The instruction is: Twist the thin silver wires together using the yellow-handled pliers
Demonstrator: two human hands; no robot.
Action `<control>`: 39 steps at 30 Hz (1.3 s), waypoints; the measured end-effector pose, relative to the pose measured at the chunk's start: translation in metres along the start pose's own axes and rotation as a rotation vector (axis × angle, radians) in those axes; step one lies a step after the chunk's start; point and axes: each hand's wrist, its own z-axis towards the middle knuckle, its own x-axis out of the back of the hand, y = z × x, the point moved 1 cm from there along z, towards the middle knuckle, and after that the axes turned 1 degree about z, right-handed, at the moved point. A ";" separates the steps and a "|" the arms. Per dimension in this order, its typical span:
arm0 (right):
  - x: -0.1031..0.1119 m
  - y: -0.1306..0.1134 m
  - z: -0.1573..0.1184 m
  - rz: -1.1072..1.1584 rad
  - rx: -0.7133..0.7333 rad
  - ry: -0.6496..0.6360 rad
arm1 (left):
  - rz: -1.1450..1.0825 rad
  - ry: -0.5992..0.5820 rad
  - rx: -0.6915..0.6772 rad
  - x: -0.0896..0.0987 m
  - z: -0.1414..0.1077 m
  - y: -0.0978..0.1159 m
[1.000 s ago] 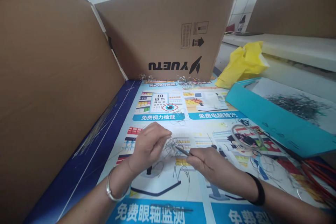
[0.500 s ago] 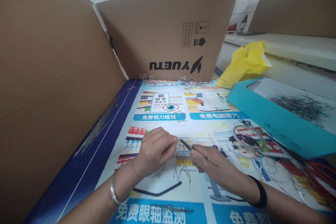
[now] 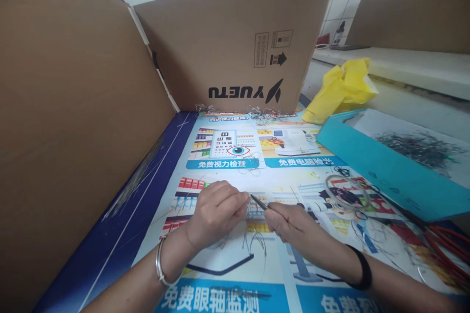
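My left hand [image 3: 220,208], a silver bangle at its wrist, is closed in a pinch, thumb against forefinger. Whatever lies between those fingertips is too small to make out. Gripped in my right hand [image 3: 288,222] is a slim, dark, pointed metal tool that looks like tweezers [image 3: 259,202]; the fingers cover its rear part. Its tip meets or nearly meets my left fingertips. Thin bent wires [image 3: 259,242] lie on the printed sheet [image 3: 279,264] just below both hands. A small bundle of dark wires [image 3: 240,292] rests nearer to me.
Cardboard panels stand at the left [image 3: 73,83] and back [image 3: 227,49]. Wire scraps [image 3: 266,116] lie along the back panel, straight wires [image 3: 132,181] at left. At right are a blue box [image 3: 370,166] holding many wires, a wire coil [image 3: 348,203], red-handled tools [image 3: 446,244] and a yellow bag [image 3: 340,88].
The tool tip and my right fingers have shifted very slightly left, staying at my left fingertips. Both hands keep their grips, and the camera view has moved a little.
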 end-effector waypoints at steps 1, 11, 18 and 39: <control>0.000 0.000 0.000 0.003 -0.003 -0.001 | 0.014 -0.004 -0.012 0.000 0.000 0.000; 0.000 0.000 0.002 -0.014 -0.005 -0.019 | 0.091 -0.040 -0.109 0.003 -0.005 -0.001; 0.002 0.003 0.003 -0.118 0.016 -0.028 | 0.021 -0.028 -0.073 0.004 -0.001 -0.002; 0.012 0.009 0.005 -0.289 0.085 -0.009 | -0.242 -0.159 0.102 0.012 0.012 -0.005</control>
